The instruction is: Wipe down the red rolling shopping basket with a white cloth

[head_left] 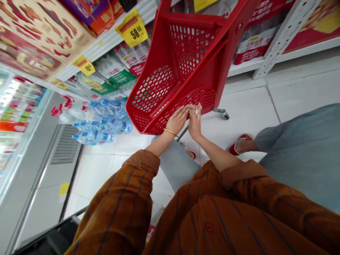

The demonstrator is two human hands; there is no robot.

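The red basket (228, 42) stands tilted on the floor (252, 102) before the shelf (106, 42), its caster (221, 113) just behind; the left hand (179, 118) and right hand (195, 122) lie side by side on its near rim, both flat with fingers stretched, gripping nothing; the step looks like steadying the basket; moving it would call for fingers curled over the rim; water bottles (103, 120) lie stacked to the left.

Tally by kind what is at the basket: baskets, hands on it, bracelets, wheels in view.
red basket: 1
hands on it, left hand and right hand: 2
gold bracelet: 1
caster wheel: 1
Total: 5
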